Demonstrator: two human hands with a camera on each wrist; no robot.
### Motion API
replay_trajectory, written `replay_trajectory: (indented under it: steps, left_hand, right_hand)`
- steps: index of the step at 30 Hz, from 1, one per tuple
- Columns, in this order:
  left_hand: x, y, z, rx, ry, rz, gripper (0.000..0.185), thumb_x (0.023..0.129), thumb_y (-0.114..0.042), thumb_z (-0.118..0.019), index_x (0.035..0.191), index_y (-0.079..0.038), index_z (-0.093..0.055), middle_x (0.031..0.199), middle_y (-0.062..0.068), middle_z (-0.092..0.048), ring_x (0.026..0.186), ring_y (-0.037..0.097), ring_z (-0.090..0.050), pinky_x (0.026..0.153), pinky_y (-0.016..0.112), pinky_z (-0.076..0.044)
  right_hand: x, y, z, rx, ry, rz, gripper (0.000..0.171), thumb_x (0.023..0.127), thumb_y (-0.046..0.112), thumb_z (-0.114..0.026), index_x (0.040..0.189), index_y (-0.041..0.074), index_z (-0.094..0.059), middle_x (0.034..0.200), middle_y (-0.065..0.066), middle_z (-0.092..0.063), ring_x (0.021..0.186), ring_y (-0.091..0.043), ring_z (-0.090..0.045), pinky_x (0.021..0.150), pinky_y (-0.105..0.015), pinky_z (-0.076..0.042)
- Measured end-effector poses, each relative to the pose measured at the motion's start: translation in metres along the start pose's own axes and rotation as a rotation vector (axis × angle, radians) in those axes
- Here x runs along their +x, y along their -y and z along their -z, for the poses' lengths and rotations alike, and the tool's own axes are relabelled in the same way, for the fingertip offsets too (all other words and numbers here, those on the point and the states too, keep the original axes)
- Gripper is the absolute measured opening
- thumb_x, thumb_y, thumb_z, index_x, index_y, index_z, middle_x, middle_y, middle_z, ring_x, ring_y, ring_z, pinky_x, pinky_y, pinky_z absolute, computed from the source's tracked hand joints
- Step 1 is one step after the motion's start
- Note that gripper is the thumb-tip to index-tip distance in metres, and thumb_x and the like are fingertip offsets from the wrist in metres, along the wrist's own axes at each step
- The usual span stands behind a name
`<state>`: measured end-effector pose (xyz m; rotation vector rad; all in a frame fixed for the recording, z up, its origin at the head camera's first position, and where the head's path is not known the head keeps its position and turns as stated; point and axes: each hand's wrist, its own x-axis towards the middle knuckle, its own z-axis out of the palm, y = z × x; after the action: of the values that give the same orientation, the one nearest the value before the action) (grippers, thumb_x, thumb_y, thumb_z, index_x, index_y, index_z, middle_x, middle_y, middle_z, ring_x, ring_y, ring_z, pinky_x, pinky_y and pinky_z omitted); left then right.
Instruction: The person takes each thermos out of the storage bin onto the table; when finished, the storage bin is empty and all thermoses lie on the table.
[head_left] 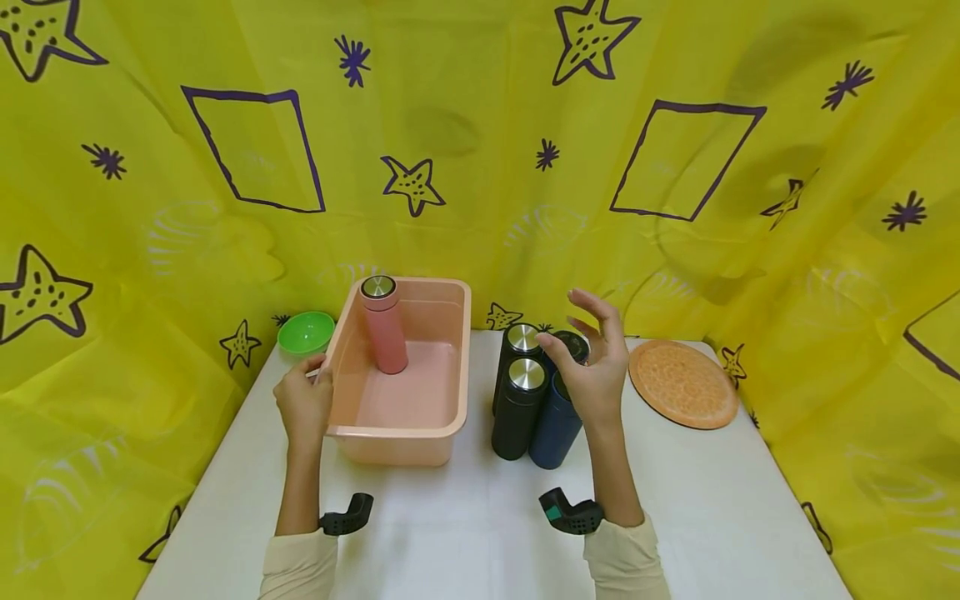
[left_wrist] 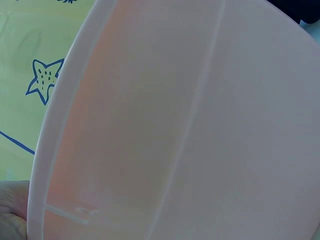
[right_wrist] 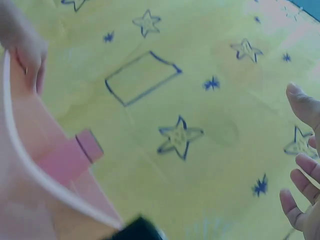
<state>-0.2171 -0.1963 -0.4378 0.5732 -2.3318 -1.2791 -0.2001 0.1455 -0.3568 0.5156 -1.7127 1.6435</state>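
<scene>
A pink plastic tub stands on the white table, with a pink bottle with a silver cap upright inside it. My left hand grips the tub's left rim. In the left wrist view the tub's wall fills the frame, and only the edge of my left hand shows. To the right of the tub, several dark bottles stand close together. My right hand hovers just over them with fingers spread and holds nothing. The right wrist view shows those straight fingers, the tub rim and the pink bottle.
A green bowl sits at the table's back left, behind the tub. A round orange plate lies at the back right. Yellow cloth with stars hangs around the table. Bare table top lies in front of the tub and the bottles.
</scene>
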Motion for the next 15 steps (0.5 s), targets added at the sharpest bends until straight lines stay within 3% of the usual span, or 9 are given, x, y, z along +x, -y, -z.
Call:
replay_trajectory:
  steps: [4, 8, 11, 15]
  left_hand:
    - [0.0, 0.0, 0.0, 0.002, 0.005, 0.015, 0.029, 0.094, -0.01, -0.058, 0.12, 0.001, -0.067, 0.115, 0.025, -0.068, 0.097, 0.036, -0.069, 0.07, 0.036, -0.055]
    - [0.001, -0.001, 0.0, -0.005, 0.014, 0.025, 0.03, 0.095, -0.011, -0.058, 0.121, 0.0, -0.067, 0.118, 0.022, -0.068, 0.098, 0.035, -0.069, 0.073, 0.038, -0.056]
    - [0.001, -0.001, 0.0, -0.003, 0.015, 0.027, 0.03, 0.095, -0.011, -0.058, 0.121, 0.0, -0.066, 0.12, 0.021, -0.068, 0.099, 0.035, -0.069, 0.076, 0.043, -0.056]
    - [0.0, -0.001, 0.001, 0.0, 0.013, 0.023, 0.029, 0.095, -0.01, -0.058, 0.12, 0.001, -0.067, 0.118, 0.022, -0.068, 0.098, 0.036, -0.069, 0.073, 0.039, -0.056]
  right_hand:
    - [0.007, 0.005, -0.021, 0.069, 0.028, 0.041, 0.062, 0.08, 0.02, -0.081, 0.128, -0.006, -0.052, 0.128, -0.009, -0.057, 0.124, -0.025, -0.052, 0.1, -0.033, -0.047]
    - [0.012, 0.006, -0.044, 0.188, 0.057, 0.05, 0.066, 0.081, 0.026, -0.08, 0.128, -0.009, -0.05, 0.127, -0.008, -0.058, 0.122, -0.024, -0.053, 0.098, -0.033, -0.049]
    - [0.013, 0.003, -0.061, 0.295, 0.075, 0.031, 0.067, 0.081, 0.029, -0.079, 0.127, -0.01, -0.05, 0.126, -0.008, -0.058, 0.119, -0.024, -0.055, 0.095, -0.034, -0.05]
    - [0.014, -0.004, -0.082, 0.39, 0.09, -0.032, 0.067, 0.081, 0.033, -0.079, 0.127, -0.007, -0.051, 0.124, -0.009, -0.058, 0.117, -0.023, -0.056, 0.092, -0.032, -0.051]
